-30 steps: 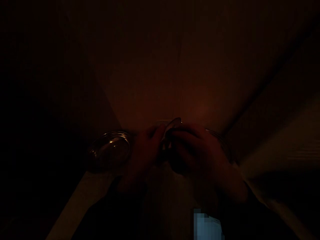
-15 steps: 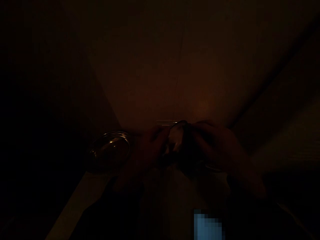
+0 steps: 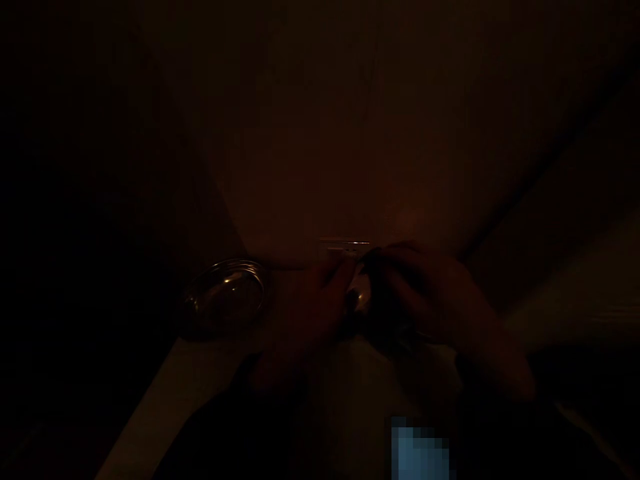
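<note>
The picture is very dark and most detail is lost. Near the middle, my left hand touches a small pale, shiny object with its fingertips. Just right of it, my right hand has its fingers bent around the upper edge of a dark, soft-looking thing, perhaps cloth or a bag. The pale object lies against this dark thing, and I cannot tell whether they are one item. Both hands look closed; the fingertips are partly lost in shadow.
Left of my hands, a round, shiny bowl-like vessel sits on a pale surface. A thin bright-edged strip lies behind my hands at the foot of a brownish wall. A pixelated blue patch shows at the bottom.
My left hand has shifted right, closer to my right hand, covering more of the pale object. My right hand stays nearly in place. The view has shifted slightly.
</note>
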Demonstrator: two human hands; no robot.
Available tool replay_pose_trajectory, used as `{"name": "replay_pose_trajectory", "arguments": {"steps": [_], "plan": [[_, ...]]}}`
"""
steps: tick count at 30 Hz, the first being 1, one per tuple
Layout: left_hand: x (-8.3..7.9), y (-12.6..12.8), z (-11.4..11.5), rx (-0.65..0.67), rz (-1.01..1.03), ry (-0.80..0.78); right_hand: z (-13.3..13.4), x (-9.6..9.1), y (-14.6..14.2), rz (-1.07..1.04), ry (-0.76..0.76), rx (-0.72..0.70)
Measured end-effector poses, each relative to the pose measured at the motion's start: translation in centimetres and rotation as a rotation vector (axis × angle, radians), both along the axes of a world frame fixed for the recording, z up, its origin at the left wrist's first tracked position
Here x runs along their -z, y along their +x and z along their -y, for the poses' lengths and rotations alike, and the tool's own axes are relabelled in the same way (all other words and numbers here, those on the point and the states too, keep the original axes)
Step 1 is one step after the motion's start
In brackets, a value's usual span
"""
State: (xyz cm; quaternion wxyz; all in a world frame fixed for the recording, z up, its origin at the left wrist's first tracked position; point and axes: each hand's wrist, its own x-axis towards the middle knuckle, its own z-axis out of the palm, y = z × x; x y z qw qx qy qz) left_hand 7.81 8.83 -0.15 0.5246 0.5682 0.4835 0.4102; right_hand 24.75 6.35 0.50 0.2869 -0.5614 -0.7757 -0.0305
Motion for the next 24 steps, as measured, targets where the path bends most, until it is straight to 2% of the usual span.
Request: {"name": "replay_pose_trajectory", "arguments": {"steps": [3,7,15,24], "plan": [[0.31,0.06,0.44,-0.015,-0.004,0.03,-0.27,0.3,0.77,0.022,-0.027,0.08],[0.2,0.15,0.67,-0.044,-0.055,0.086,-0.25,0.31,0.82,0.036,-0.009,0.03],[-0.23,0.46,0.47,-0.008,-0.074,0.118,0.08,0.02,0.21,-0.017,-0.016,-0.077],[-0.19,0.52,0.52,-0.015,-0.085,0.139,-0.25,0.37,0.38,-0.006,-0.042,0.027]]}}
